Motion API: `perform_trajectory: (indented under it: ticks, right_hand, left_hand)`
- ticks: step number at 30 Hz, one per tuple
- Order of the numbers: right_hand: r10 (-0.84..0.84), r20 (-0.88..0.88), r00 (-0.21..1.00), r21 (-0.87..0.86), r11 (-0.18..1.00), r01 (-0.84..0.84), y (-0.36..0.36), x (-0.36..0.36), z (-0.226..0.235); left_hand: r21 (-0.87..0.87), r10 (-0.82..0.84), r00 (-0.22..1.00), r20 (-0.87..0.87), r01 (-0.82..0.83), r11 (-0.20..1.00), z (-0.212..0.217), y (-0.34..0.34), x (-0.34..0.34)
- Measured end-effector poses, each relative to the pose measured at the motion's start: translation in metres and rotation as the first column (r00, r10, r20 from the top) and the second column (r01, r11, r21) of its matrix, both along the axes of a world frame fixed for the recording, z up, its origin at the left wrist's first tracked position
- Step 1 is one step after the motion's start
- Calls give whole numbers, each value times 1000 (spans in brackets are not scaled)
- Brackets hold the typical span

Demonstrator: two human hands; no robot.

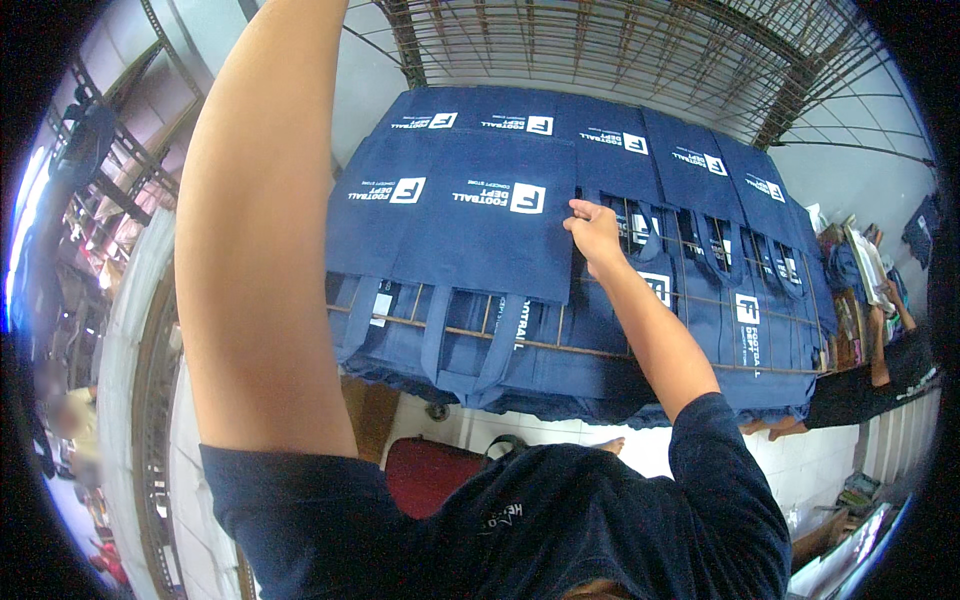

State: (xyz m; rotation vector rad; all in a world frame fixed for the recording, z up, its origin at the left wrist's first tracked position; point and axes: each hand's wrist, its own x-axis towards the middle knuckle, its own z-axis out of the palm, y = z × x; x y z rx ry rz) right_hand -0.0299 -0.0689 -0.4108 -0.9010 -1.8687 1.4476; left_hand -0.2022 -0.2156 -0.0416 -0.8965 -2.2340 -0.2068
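Pinching the right-hand edge of the top bag [455, 225] with the right hand [592, 232], grip narrow, fingertips closing on the fabric near its upper corner. Lying flat on a wire rack [520, 340], that navy bag, printed side up, handles hanging over the near edge. Overlapping beneath and beside it, more navy bags [690, 230], fanning away to the right in a row, each showing a white square mark. Nothing showing inside any bag; all lying flat, mouths toward the near edge. Reaching up past the picture's top edge, the left arm [255, 230], hand out of view, so cannot tell its grip. Standing below the rack, a red seat [425, 470] on a pale tiled floor [800, 465]. Leaning at the far right, another person [880, 380] beside stacked goods.
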Motion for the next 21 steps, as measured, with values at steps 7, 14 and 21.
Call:
perform_trajectory:
  ticks: [7, 14, 21]
  right_hand:
    - [-30, 13, 999, 63, 998, 29, -3, 1, 2]
    - [40, -185, 982, 473, 880, 53, -29, 33, 47]
    - [177, -368, 913, 242, 966, -89, -18, 129, 56]
  left_hand:
    - [-6, 6, 1000, -8, -6, 1000, 1, 4, -2]
    - [13, 12, 1000, -27, -12, 1000, -2, 6, -7]
    - [20, 14, 993, -120, -11, 1000, -4, -3, -28]
